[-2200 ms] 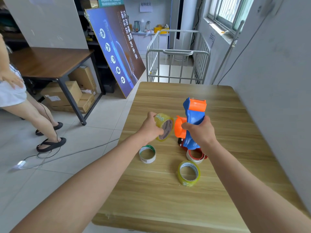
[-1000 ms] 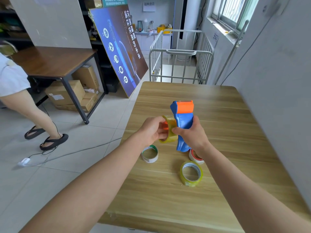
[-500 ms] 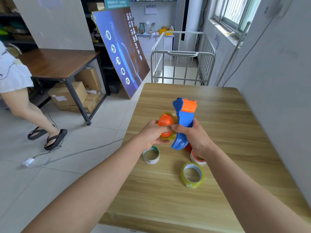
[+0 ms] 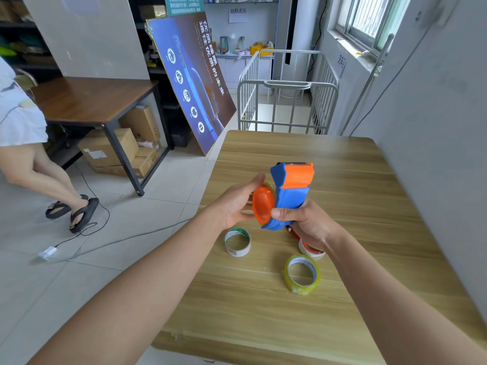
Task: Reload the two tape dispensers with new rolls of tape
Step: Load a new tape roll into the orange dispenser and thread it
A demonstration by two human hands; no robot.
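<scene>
Two hands are raised above the near-middle of the wooden surface (image 4: pixel 350 175). The right hand (image 4: pixel 308 225) wraps its fingers round the lower body of the blue and orange tape dispenser (image 4: pixel 291 196) and holds it upright, with the orange-capped head at the far end. The dispenser's round orange hub (image 4: pixel 262 205) faces left, and the thin edge of a yellowish roll (image 4: pixel 268 184) shows behind its upper rim.

The left hand (image 4: pixel 235 205) is spread, with its palm turned toward the hub. Its thumb is straight and reaches up to the top edge of the roll, and its fingers lie straight at the lower left of the hub. It is not curled round anything.

Three more rolls sit on the surface near the hands:
- A green and white ring (image 4: pixel 237 242) lies flat, below the left wrist.
- A clear yellow roll (image 4: pixel 302 276) lies nearest, slightly tilted.
- A red and white roll (image 4: pixel 312 251) is half hidden under the right wrist. A red part just beyond it is too covered to make out.

On the tiled floor to the left are another person's legs in black sandals (image 4: pixel 72 212). Beyond them is a dark table (image 4: pixel 92 98) with cardboard boxes (image 4: pixel 110 150) beneath it. A blue poster board (image 4: pixel 192 80) leans further back, and a white metal cart (image 4: pixel 287 101) stands past the far edge of the surface.
</scene>
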